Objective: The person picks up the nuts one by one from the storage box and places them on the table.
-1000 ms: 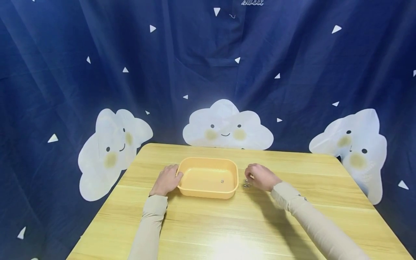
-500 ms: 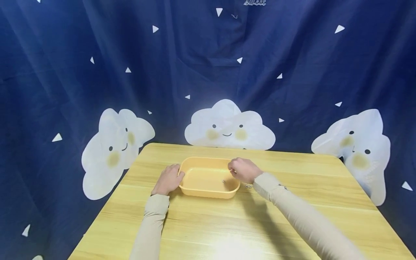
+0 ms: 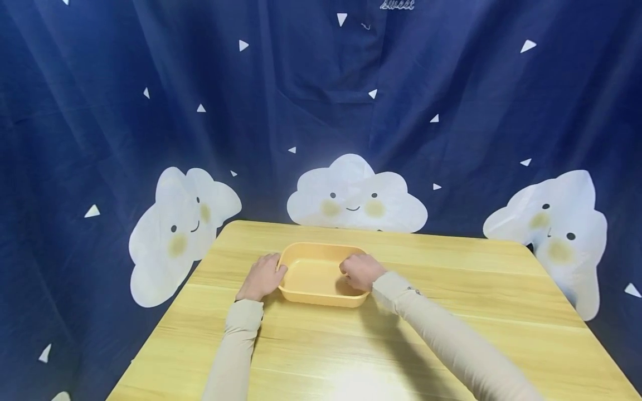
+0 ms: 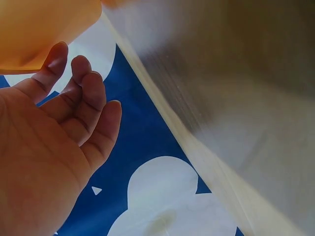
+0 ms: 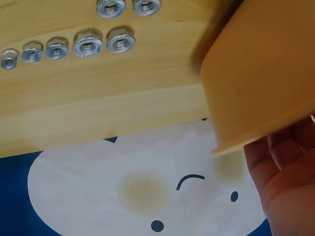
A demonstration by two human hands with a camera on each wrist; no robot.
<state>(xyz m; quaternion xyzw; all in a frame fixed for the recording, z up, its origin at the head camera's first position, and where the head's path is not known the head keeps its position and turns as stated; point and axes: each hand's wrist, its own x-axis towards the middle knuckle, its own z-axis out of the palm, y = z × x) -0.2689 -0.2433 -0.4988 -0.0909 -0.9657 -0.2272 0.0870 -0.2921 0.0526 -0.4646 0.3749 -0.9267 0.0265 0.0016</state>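
Observation:
A yellow-orange plastic basin [image 3: 321,299] stands on the wooden table. My left hand [image 3: 261,277] holds its left rim, thumb over the edge; in the left wrist view the fingers bend beside the basin wall [image 4: 44,29]. Over the inside right part of the basin is my right hand [image 3: 362,271], fingers curled together. A small bright edge of a flange nut [image 5: 313,118] shows at its fingertips in the right wrist view; most of it is hidden. Several silver flange nuts [image 5: 87,45] lie on the table right of the basin, covered by the right arm in the head view.
The light wooden table [image 3: 321,345] reaches back to a dark blue curtain [image 3: 321,83] with white clouds and triangles. Its far edge runs close behind the basin.
My right hand has moved left from the nuts on the table, over the basin's right rim and into its interior. The nut inside the basin is now hidden. My left hand stays at the rim.

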